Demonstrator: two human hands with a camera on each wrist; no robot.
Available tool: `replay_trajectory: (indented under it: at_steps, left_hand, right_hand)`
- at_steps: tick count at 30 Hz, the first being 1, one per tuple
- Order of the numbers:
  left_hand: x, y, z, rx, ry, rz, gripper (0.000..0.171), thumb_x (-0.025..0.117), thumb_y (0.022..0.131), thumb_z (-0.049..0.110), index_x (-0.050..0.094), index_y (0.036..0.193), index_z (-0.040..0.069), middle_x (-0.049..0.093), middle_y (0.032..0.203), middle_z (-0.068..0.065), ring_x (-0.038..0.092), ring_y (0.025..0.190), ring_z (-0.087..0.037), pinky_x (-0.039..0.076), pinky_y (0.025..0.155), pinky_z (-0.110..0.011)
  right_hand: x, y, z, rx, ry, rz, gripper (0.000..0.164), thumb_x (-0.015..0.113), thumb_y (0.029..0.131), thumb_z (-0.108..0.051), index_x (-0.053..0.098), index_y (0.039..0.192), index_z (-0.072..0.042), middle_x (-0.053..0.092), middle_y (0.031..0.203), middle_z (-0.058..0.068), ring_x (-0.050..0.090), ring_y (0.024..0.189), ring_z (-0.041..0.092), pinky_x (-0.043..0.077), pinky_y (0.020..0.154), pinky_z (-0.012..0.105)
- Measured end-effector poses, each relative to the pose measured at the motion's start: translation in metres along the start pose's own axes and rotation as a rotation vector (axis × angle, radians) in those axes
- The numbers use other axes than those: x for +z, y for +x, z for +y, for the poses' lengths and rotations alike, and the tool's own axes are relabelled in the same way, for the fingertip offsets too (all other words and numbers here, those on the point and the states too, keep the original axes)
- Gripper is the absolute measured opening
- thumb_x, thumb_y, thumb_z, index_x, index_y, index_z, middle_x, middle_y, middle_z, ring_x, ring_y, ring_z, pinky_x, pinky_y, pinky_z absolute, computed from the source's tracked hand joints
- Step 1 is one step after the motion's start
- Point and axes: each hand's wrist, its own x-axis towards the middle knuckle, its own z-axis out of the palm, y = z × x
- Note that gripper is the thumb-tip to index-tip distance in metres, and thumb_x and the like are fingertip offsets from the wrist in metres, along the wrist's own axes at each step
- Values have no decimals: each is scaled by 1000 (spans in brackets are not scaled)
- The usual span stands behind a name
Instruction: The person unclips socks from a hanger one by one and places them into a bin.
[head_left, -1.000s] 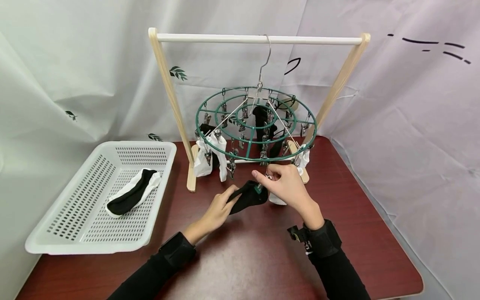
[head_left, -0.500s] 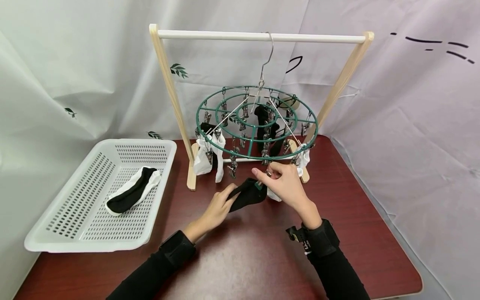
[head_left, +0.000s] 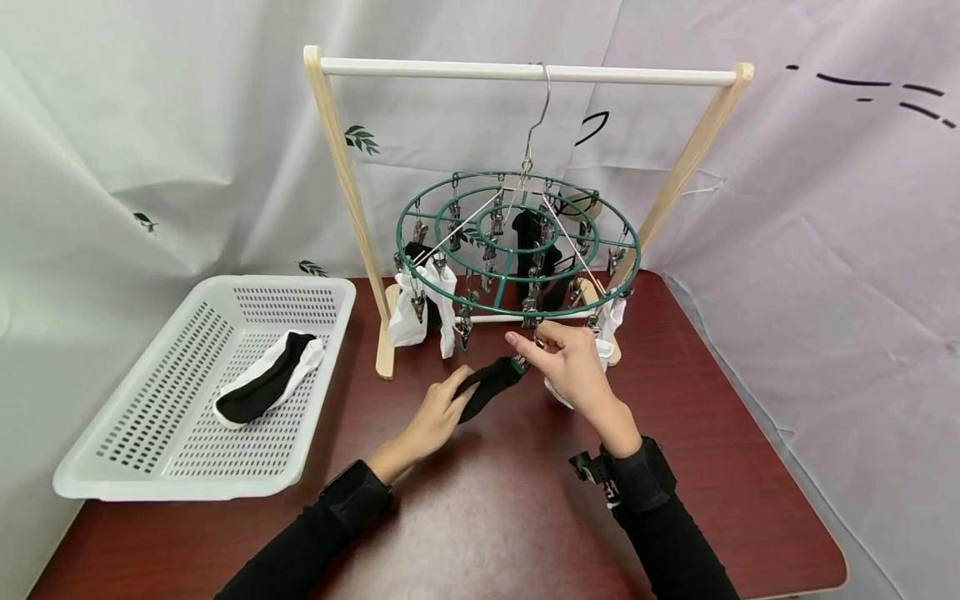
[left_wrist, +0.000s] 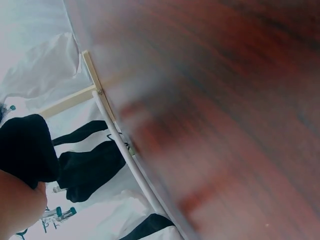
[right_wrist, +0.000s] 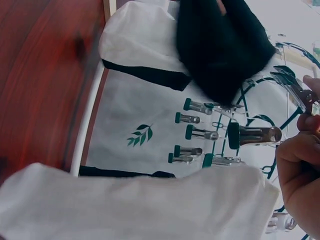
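Note:
My left hand [head_left: 429,418] holds a black sock [head_left: 491,385] between thumb and fingers, in front of the round green clip hanger [head_left: 517,315]. In the left wrist view, the sock [left_wrist: 25,147] covers part of that hand. My right hand [head_left: 576,375] pinches the handle end of a metal clip [head_left: 521,362] hanging from the hanger's front. The clip's green tips are right at the sock's upper end in the head view. From the right wrist, the clip [right_wrist: 295,89] shows beside the sock [right_wrist: 220,47], with its tips spread.
White and black socks [head_left: 409,321] hang at the hanger's left, black ones [head_left: 528,242] at the back, and white ones [head_left: 612,312] at the right. A wooden rack [head_left: 333,167] carries the hanger. Left on the table stands a white basket [head_left: 78,467] with black and white socks [head_left: 266,383] inside.
The black sock has turned and looks narrower, its upper end now at the clip's tips instead of behind them. Both hands keep nearly the same place and grip.

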Motion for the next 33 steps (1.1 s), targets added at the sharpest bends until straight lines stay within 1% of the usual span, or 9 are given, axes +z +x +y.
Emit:
replay_trajectory:
  at_steps: [5,9,14,20,22,25,27,30,33]
  left_hand:
    - [-3,-4,4,-44,-51,31,10,52,106,8,57,98,9,53,75,0,49,65,-11,41,62,-26]
    - [-11,-8,24,-73,-54,68,10,52,106,9,58,98,9,51,75,1,46,65,-12,40,62,-27]
    - [-34,-10,60,-65,-38,132,10,52,106,10,61,101,10,54,77,0,49,69,-13,41,64,-28]
    - [-64,-13,77,-78,-8,190,12,51,106,9,63,105,8,57,81,-2,50,73,-16,42,67,-29]
    - [-78,-13,81,-70,35,219,13,52,104,4,64,108,5,62,86,-6,52,74,-17,45,69,-30]
    - [-104,-9,83,-90,144,244,13,50,103,1,63,106,4,61,81,-9,52,70,-19,45,64,-33]
    - [-124,-6,85,-116,241,224,11,48,105,4,59,103,5,56,75,-9,51,66,-20,44,59,-35]
    - [-155,0,83,-164,397,163,12,45,108,11,54,101,7,49,70,-8,48,61,-23,40,53,-37]
    - [-184,7,72,-190,532,118,14,42,109,16,50,102,7,50,71,-11,53,63,-30,41,53,-44]
  right_hand:
    - [0,1,-1,-9,-11,1,47,79,88,-13,42,58,-16,23,58,-11,21,50,7,17,49,24]
    - [-1,0,0,4,-9,1,50,79,88,-14,38,59,-15,20,59,-12,18,51,8,15,50,24]
    - [0,1,2,6,24,14,52,80,86,-14,36,58,-14,20,58,-13,18,49,8,14,49,23]
    - [1,2,0,65,59,-31,49,79,87,-18,40,57,-15,23,54,-14,21,48,5,17,49,24]
    - [0,3,0,79,68,-61,46,78,88,-19,42,59,-16,22,54,-13,19,49,4,18,50,24]
    - [0,2,2,72,72,-86,42,77,89,-19,45,61,-16,20,56,-13,16,52,3,18,51,24]
    - [-1,1,3,61,75,-94,43,77,88,-18,44,61,-16,20,56,-13,16,52,3,17,51,24]
    - [-2,0,5,53,75,-102,48,77,88,-17,38,59,-16,19,58,-13,15,53,3,16,51,24]
    - [-3,1,6,37,88,-115,51,76,89,-16,34,60,-15,18,59,-12,15,55,3,17,52,25]
